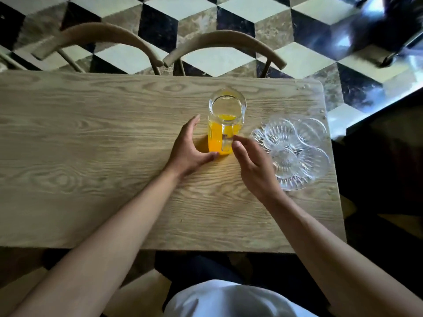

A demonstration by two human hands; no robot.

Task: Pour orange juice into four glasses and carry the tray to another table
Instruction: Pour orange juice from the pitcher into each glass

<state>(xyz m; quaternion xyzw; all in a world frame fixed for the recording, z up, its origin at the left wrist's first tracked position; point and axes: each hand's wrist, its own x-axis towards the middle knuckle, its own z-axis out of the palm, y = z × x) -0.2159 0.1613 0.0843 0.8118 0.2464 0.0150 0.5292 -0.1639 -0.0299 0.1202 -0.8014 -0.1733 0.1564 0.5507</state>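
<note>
A clear glass pitcher [223, 131] with orange juice in its lower part stands upright on the wooden table [91, 138]. My left hand [190, 147] lies open just left of its base, thumb close to the glass. My right hand [254, 163] hovers open to the right of the pitcher, fingertips near its handle side, holding nothing. To the right sits a clear ribbed glass tray [290, 186] carrying several empty glasses [281, 133], seen from above.
Two wooden chairs [224, 42] are tucked in at the table's far side. The table's right edge runs just past the tray. A checkered floor [251, 10] lies beyond, with a dark object at the top right.
</note>
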